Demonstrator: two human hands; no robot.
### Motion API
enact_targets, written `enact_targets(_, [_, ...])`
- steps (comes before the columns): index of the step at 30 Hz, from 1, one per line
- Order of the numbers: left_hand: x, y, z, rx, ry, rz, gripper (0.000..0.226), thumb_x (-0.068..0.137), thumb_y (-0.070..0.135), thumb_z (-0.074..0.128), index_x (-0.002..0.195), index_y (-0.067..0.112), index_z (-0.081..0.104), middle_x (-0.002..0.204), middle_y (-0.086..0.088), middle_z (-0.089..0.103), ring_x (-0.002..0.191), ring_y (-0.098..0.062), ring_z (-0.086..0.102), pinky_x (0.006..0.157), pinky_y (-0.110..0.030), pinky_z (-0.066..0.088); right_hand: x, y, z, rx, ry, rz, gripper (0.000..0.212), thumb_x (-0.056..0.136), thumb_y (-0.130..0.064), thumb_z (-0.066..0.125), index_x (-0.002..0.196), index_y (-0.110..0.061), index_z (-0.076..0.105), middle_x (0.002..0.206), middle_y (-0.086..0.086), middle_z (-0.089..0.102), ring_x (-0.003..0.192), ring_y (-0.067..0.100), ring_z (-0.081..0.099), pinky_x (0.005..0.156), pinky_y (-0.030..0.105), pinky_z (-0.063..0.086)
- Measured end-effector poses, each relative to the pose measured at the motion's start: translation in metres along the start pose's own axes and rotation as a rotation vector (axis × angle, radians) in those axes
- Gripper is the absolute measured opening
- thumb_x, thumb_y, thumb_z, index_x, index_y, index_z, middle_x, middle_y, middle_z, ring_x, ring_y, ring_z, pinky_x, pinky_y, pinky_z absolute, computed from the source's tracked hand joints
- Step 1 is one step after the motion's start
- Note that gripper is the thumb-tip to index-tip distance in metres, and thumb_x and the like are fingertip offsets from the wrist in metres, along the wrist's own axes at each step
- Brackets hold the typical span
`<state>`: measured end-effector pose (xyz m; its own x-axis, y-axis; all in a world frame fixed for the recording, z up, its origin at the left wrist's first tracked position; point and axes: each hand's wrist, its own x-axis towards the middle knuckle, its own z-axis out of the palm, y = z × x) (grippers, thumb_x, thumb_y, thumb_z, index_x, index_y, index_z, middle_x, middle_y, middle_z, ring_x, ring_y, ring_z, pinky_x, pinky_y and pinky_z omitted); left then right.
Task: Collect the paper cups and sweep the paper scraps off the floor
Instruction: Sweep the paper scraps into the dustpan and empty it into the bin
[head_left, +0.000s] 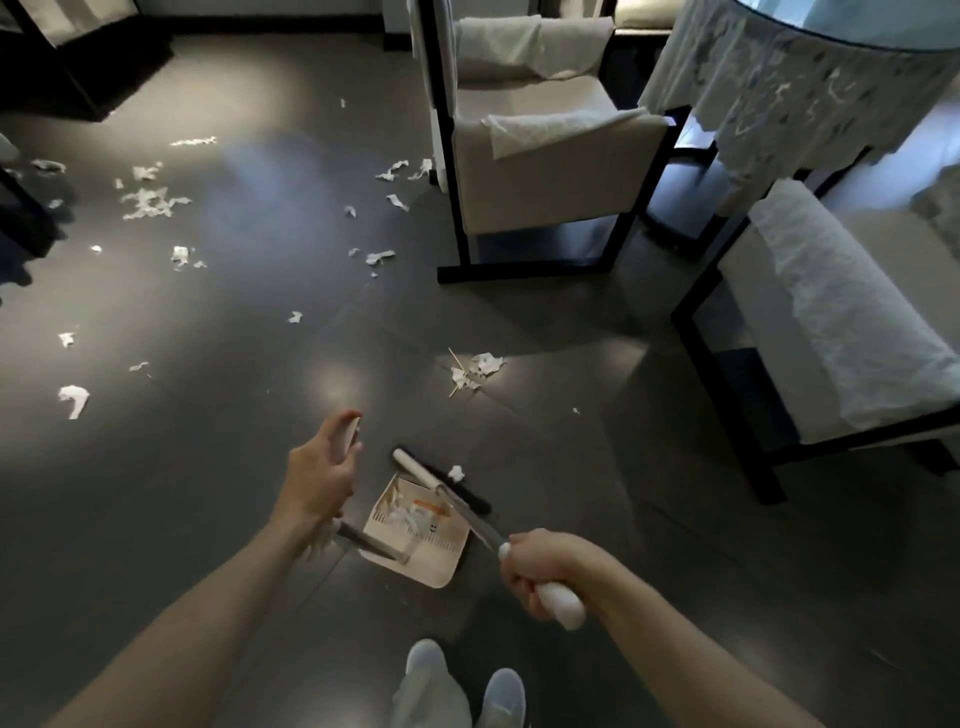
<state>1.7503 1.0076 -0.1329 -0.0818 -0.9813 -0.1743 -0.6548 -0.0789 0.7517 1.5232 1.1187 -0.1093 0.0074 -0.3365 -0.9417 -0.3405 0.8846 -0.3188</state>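
Two shoes (427, 667) stand at the near edge of the dark floor (182, 519), and just beyond them both hands are at work. The right hand (543, 574) is closed in a full fist round the white grip of the broom (441, 486), whose black bristles rest on the floor at the far edge of the dustpan (415, 538). The left hand (317, 488) hovers to the left of the pan with its fingers loosely curved near a pale grip. It is blurred, so whether it actually clasps the pan's handle cannot be told.

Several scraps already lie in the pan, and one small scrap (456, 472) sits just beside the bristles. The step in hand appears to be sweeping, with collection barely begun. That scrap probably wants a short pull of the broom toward the pan while the pan is held steady.

Farther off, a heap of scraps and thin sticks (475, 369) lies to the right. Many more paper scraps (150, 200) are scattered over the far left floor, so pan and broom would have to be carried there. A chair (545, 156) stands beyond. No paper cups are in view.
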Motion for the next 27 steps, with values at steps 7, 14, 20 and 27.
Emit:
enact_targets(7, [0.031,0.011,-0.004,-0.061,-0.096,0.04,0.029,0.093,0.013,0.057,0.116,0.03,0.054,0.075,-0.012,0.06,0.045,-0.022,0.057,0.035,-0.028,0.047,-0.03,-0.023,-0.061,0.263,-0.041,-0.007,0.049,0.087,0.001,0.044,0.134,-0.014,0.046,0.052,-0.002,0.048,0.036,0.001,0.041,0.033,0.012,0.034])
enact_targets(14, [0.057,0.034,0.009,-0.049,-0.089,0.101,0.033,0.091,0.009,0.059,0.119,0.026,0.056,0.069,-0.006,0.059,0.042,-0.017,0.056,0.036,-0.018,0.045,-0.018,-0.022,-0.11,0.374,0.155,-0.074,0.055,0.085,0.006,0.043,0.128,-0.028,0.045,0.053,0.001,0.043,0.036,0.003,0.037,0.033,0.013,0.032])
enact_targets(20, [0.076,0.06,0.029,-0.006,-0.119,0.133,0.031,0.092,0.01,0.058,0.12,0.023,0.055,0.059,-0.008,0.056,0.042,-0.015,0.053,0.04,-0.02,0.047,0.009,-0.019,-0.178,0.355,0.307,-0.012,0.024,0.083,0.004,0.044,0.087,-0.018,0.053,0.051,0.002,0.047,0.038,0.006,0.04,0.035,0.016,0.035])
enact_targets(27, [0.084,0.07,0.039,0.042,-0.137,0.156,0.034,0.09,0.006,0.061,0.121,0.018,0.059,0.051,0.008,0.049,0.039,-0.002,0.046,0.054,-0.03,0.049,0.058,-0.001,-0.239,0.311,0.378,0.093,0.03,0.084,-0.002,0.047,0.113,-0.002,0.055,0.049,0.003,0.052,0.038,0.01,0.046,0.038,0.021,0.039])
